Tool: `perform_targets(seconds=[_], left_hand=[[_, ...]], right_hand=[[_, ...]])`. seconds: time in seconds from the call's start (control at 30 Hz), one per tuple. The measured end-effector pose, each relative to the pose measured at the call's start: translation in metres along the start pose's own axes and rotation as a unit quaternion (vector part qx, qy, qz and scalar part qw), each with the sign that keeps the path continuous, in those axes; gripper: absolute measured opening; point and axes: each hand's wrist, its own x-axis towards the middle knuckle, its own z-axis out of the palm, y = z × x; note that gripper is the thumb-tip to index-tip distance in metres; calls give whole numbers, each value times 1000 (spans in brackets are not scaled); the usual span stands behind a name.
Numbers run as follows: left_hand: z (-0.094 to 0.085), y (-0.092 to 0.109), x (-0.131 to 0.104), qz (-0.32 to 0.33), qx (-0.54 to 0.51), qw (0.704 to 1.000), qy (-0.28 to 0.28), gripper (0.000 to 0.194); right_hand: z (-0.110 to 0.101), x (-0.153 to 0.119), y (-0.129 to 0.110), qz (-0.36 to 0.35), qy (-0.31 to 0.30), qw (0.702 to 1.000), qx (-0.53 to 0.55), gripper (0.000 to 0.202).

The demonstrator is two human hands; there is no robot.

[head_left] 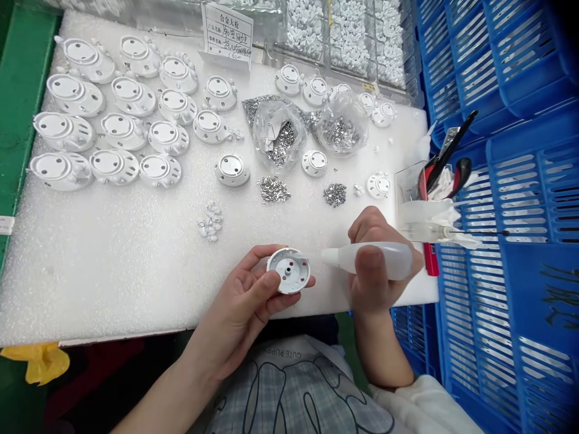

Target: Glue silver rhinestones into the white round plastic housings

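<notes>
My left hand [253, 288] grips a round white plastic part [296, 282] by its rim, hollow side up, with a small post in its middle. Closed around a translucent squeeze bottle [350, 258] is my right hand [377, 259]. The bottle lies nearly level, and its thin nozzle points left at the upper right rim of the part; whether it touches cannot be made out. Ahead of my hands are a pile of small silvery pieces [274, 189], a darker metal pile [335, 194] and several small white pieces [210, 222].
Rows of white oval assemblies [124, 131] cover the left of the foam-topped table [113, 259]. Bags of metal pieces [281, 135] lie mid-table. A clear bin [353, 39] of white parts stands behind. Right are a holder with pliers [446, 163] and blue crates [520, 199].
</notes>
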Motion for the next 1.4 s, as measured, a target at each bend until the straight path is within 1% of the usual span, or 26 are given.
perform_targets(seconds=[0.13, 0.47, 0.67, 1.1, 1.27, 1.4], left_hand=[[1, 1, 0, -3, -9, 1000, -1, 33], [3, 3, 1, -10, -10, 1000, 9, 36], [5, 2, 2, -2, 2, 1000, 8, 34], [0, -2, 1, 11, 9, 1000, -5, 27], [1, -1, 1, 11, 11, 1000, -3, 29], [3, 0, 1, 4, 17, 1000, 6, 32]], right_hand=[[2, -1, 0, -6, -8, 1000, -13, 59], [0, -2, -4, 21, -26, 999, -27, 58], [0, -2, -5, 21, -27, 999, -21, 58], [2, -2, -5, 21, -20, 999, -15, 57], [2, -2, -5, 19, -13, 999, -22, 58], [2, -2, -5, 20, -19, 999, -19, 58]])
